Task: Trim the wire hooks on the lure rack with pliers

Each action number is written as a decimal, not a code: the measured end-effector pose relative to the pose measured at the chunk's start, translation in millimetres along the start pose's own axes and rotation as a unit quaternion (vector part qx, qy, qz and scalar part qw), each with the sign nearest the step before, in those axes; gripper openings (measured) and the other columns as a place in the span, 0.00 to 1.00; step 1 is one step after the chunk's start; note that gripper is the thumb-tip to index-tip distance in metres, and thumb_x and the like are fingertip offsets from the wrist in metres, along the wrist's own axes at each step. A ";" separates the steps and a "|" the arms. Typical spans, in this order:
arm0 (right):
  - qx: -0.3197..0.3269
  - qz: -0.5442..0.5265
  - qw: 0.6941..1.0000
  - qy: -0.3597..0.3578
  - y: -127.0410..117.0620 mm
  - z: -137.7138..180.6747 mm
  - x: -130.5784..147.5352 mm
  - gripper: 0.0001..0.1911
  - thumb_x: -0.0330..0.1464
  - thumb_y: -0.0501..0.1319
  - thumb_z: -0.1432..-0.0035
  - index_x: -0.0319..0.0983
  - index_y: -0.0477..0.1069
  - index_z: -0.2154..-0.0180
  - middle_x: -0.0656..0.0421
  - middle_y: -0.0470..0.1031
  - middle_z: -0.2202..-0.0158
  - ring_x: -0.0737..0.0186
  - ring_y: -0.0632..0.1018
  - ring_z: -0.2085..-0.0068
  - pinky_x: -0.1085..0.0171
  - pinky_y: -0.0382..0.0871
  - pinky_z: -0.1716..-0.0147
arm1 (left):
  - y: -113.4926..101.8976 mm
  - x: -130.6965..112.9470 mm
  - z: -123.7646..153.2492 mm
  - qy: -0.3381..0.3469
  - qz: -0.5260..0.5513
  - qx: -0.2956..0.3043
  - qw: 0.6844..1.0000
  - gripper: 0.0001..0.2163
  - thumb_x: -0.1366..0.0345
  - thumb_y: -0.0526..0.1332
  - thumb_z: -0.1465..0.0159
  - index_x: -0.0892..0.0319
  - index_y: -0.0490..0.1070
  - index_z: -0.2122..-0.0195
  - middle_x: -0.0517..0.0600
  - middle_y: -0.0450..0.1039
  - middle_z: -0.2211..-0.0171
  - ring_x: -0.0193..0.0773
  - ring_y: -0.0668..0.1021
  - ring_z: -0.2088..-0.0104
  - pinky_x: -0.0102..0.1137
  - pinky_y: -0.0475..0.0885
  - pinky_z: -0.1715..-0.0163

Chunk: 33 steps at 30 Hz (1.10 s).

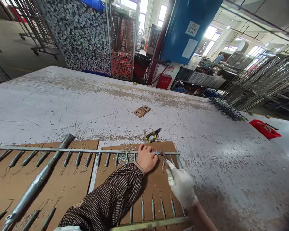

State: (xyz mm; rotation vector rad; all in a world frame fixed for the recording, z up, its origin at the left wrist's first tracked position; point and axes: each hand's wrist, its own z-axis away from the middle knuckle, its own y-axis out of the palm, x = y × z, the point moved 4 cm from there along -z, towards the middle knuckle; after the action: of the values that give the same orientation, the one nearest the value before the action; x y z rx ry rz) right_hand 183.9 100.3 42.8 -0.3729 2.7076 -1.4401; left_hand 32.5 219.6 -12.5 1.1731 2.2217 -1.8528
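Note:
My left hand (146,158), bare under a checked sleeve, is closed over a long flat metal bar (86,149) near its right end. Short grey rods with bent wire hooks (107,159) hang off the bar in a row. In a white glove, my right hand (181,183) grips a thin-shafted tool (165,157). Its small dark head touches or is very near the bar, just right of my left fingers; I cannot make out its exact kind. Brown boards (120,192) lie beneath the bar. A second bar (149,224) with similar rods runs along the bottom.
Pliers (153,135) with yellow-black handles lie beyond the bar. Farther back is a small printed card (142,111). A thick metal tube (36,184) crosses the left board. A red tray (265,129) and a stack of metal pieces (227,108) sit to the right.

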 end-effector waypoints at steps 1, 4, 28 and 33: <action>0.013 0.006 1.000 0.006 2.4 1.3 -0.6 0.17 0.27 0.54 0.33 0.37 0.74 0.46 0.61 0.70 0.78 0.63 0.71 0.75 0.65 0.62 0.72 | 0.6 0.2 0.1 0.001 0.000 0.002 1.000 0.13 0.62 0.60 0.35 0.52 0.81 0.74 0.50 0.77 0.62 0.43 0.71 0.57 0.50 0.56 0.41; -0.030 -0.031 0.998 0.034 -2.9 1.2 -2.1 0.19 0.29 0.57 0.33 0.36 0.70 0.42 0.58 0.75 0.72 0.59 0.75 0.68 0.62 0.67 0.62 | 1.5 0.3 0.2 0.007 -0.002 -0.001 1.000 0.13 0.62 0.60 0.34 0.52 0.81 0.74 0.49 0.77 0.62 0.43 0.72 0.57 0.50 0.56 0.40; -0.085 0.017 0.996 -0.014 -8.8 -6.3 8.8 0.21 0.29 0.58 0.34 0.38 0.68 0.40 0.60 0.73 0.75 0.59 0.74 0.69 0.62 0.67 0.62 | 2.1 -0.7 -0.3 -0.001 -0.012 0.010 1.000 0.13 0.61 0.60 0.34 0.54 0.81 0.73 0.50 0.75 0.62 0.43 0.71 0.55 0.50 0.54 0.40; -0.040 0.048 0.998 0.013 -1.5 -1.8 6.4 0.19 0.29 0.55 0.33 0.38 0.70 0.42 0.60 0.71 0.77 0.59 0.73 0.71 0.63 0.65 0.66 | 3.2 -0.6 -0.2 0.005 -0.015 0.010 1.000 0.12 0.60 0.61 0.34 0.53 0.81 0.72 0.50 0.75 0.63 0.43 0.71 0.56 0.50 0.55 0.40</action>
State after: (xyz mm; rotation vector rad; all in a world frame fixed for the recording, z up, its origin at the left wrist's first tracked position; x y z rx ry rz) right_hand 177.7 99.5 45.4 -0.2266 2.7686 -1.3259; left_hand 34.8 219.5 -14.8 1.1621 2.2426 -1.8894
